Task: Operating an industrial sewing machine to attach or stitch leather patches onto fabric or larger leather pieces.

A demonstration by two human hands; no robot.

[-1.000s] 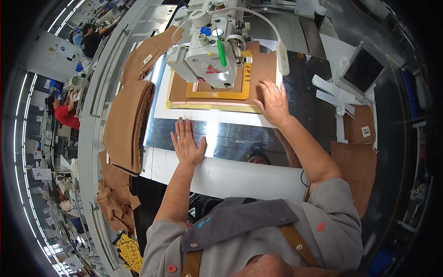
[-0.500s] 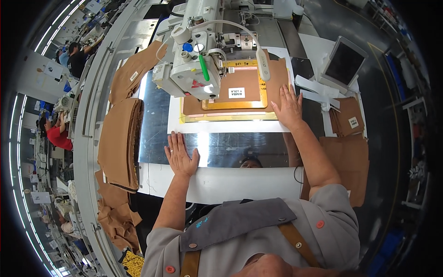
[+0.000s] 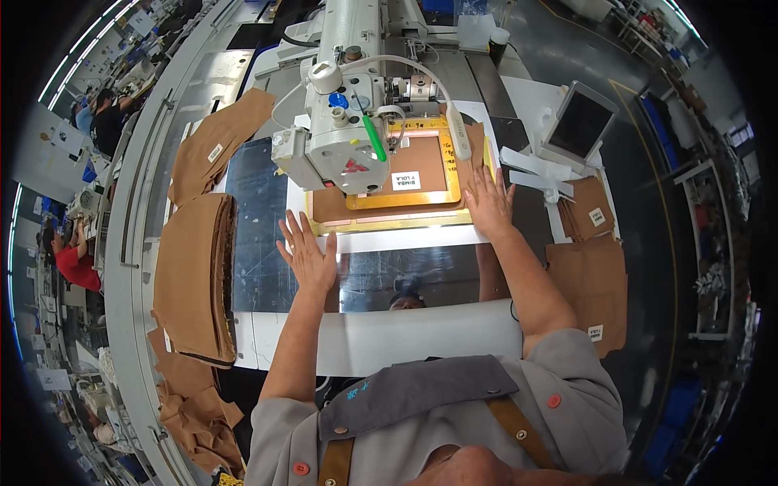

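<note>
My left hand [image 3: 308,251] lies with fingers spread at the lower left edge of a white board [image 3: 375,241] on a polished metal plate [image 3: 259,267]. My right hand [image 3: 489,204] rests open, fingers stretched, on the right margin of the yellow-edged template with brown fabric [image 3: 328,212]. A yellow rectangular frame [image 3: 409,198] sits on the fabric, around a white label [image 3: 405,181]. The white head of the sewing machine [image 3: 340,150], with a green-handled tool [image 3: 375,138], hangs over the frame's left part and hides some of it.
Brown piece stacks lie left [image 3: 186,275] and right [image 3: 585,292], with crumpled pieces [image 3: 194,421] lower left. A screen [image 3: 575,121], white strips [image 3: 527,166] and a cup [image 3: 498,44] stand beyond my right hand. Co-workers [image 3: 77,259] sit at machines far left.
My left hand has moved forward to the board's edge. The frame and fabric have shifted right relative to the machine head, exposing the label. The camera view has shifted slightly.
</note>
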